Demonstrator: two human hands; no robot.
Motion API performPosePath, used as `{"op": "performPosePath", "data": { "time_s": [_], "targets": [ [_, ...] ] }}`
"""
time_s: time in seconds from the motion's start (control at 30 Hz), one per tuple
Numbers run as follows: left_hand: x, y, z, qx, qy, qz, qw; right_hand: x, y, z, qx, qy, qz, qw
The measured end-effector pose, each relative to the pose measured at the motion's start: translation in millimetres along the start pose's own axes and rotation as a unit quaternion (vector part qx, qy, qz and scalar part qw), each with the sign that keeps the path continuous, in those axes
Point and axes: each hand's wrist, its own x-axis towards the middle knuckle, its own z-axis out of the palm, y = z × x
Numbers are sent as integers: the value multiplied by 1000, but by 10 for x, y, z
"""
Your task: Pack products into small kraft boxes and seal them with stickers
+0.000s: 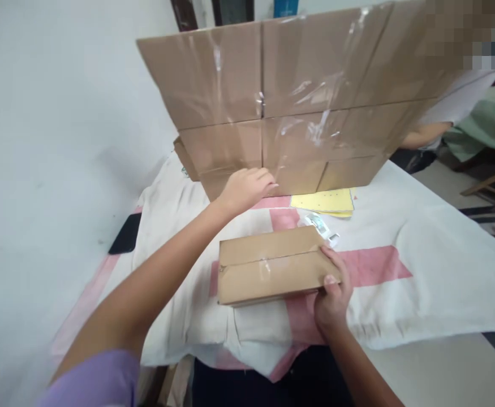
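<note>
A small closed cardboard box lies on the cloth in front of me, with a strip of clear tape across its lid seam. My right hand grips the box's right end, thumb and fingers on its top and edge. Above the box's left part, my left hand is raised with its fingers curled together; whether something small is in them is hidden. Just behind that hand stands a large cardboard panel of several taped sections.
Yellow paper sheets and a small white plastic-looking item lie behind the box. A black flat object is at the left table edge beside the wall. Another person's arm shows behind the panel at right.
</note>
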Motion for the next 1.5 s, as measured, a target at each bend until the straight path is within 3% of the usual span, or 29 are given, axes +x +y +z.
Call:
{"op": "performPosePath", "data": {
  "time_s": [0.03,0.1,0.17,0.3,0.4,0.5,0.6,0.73,0.87,1.07,1.23,1.4,1.5],
  "targets": [
    [308,56,120,46,-72,63,994,-5,2,-7,8,-13,0,1000],
    [794,213,452,66,-149,128,978,-7,11,-17,30,-41,-6,999],
    [1069,361,826,71,-203,162,963,1,20,-23,50,-68,-13,996],
    [1139,474,1378,86,-280,179,939,41,9,-31,77,-117,-7,990],
    [1069,439,1483,97,-317,163,929,76,-32,-49,93,-132,-5,987],
    [1025,398,1305,101,-338,133,926,102,-67,-71,100,-139,-4,985],
    [886,394,859,101,-322,76,938,104,-80,-84,96,-141,-1,985],
    [403,460,151,91,-242,-24,966,84,-76,-80,91,-136,-8,986],
    [-134,600,-211,-19,-157,-130,979,80,-62,-71,91,-133,-11,987],
    [-869,1011,-493,-22,-74,-165,983,84,-69,-50,82,-115,0,990],
    [-1461,1317,-511,51,-153,-77,984,-26,-154,28,70,-86,-3,994],
    [-1609,1209,-333,52,-157,-77,983,30,-145,-97,68,-142,0,987],
    [-1597,1145,-302,46,-145,-72,986,407,-26,-295,29,-92,26,995]
  ]
}}
